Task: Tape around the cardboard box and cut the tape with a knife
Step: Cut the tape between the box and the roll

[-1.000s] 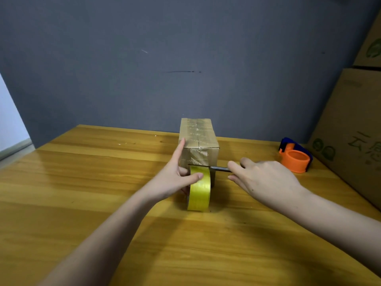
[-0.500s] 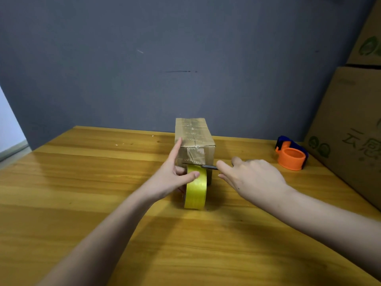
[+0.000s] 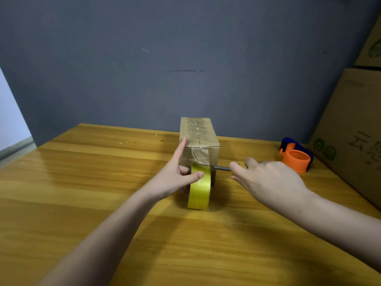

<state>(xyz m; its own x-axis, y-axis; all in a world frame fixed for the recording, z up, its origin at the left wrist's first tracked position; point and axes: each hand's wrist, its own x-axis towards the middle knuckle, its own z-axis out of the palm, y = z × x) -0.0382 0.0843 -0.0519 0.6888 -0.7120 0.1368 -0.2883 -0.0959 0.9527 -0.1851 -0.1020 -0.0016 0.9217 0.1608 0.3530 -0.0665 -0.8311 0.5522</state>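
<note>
The knife handle is hidden inside the right hand, whose fingers curl round it; only the thin blade shows, seemingly touching the tape roll's top edge. The yellow tape roll stands upright against the cardboard box mid-table. The left hand grips the roll, forefinger along the box's left side. Compared with half a second ago, little has shifted.
</note>
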